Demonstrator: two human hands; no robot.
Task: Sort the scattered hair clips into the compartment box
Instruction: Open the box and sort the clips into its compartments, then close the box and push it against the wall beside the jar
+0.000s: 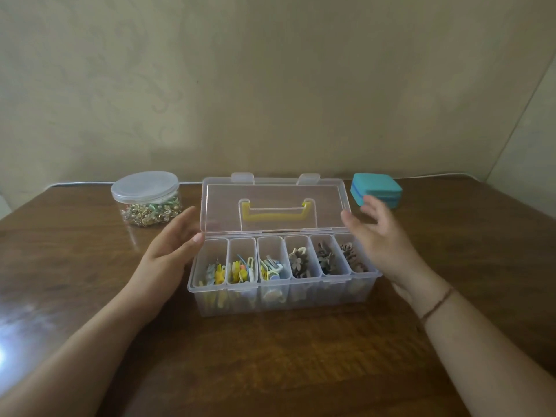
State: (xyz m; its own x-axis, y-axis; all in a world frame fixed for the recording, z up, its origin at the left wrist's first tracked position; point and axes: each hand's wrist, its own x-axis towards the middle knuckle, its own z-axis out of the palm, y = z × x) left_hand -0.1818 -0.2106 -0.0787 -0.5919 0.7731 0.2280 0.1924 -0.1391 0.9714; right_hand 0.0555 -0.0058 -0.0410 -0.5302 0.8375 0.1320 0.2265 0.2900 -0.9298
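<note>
A clear plastic compartment box [282, 291] stands in the middle of the wooden table. Its lid [275, 206], with a yellow handle, is tilted up and back. Several narrow compartments run side by side. The left ones hold colourful hair clips [240, 270]; the right ones hold brown flower-shaped clips [298, 261]. My left hand [173, 245] is beside the box's left end, fingers apart, thumb close to the lid's lower left corner. My right hand [382, 233] hovers by the lid's right edge, fingers spread and blurred. Neither hand holds anything.
A round clear jar [147, 197] with a lid, holding small gold and green pieces, stands at the back left. A teal zip case [376, 189] lies at the back right, just behind my right hand. The wall runs directly behind the table [270, 356].
</note>
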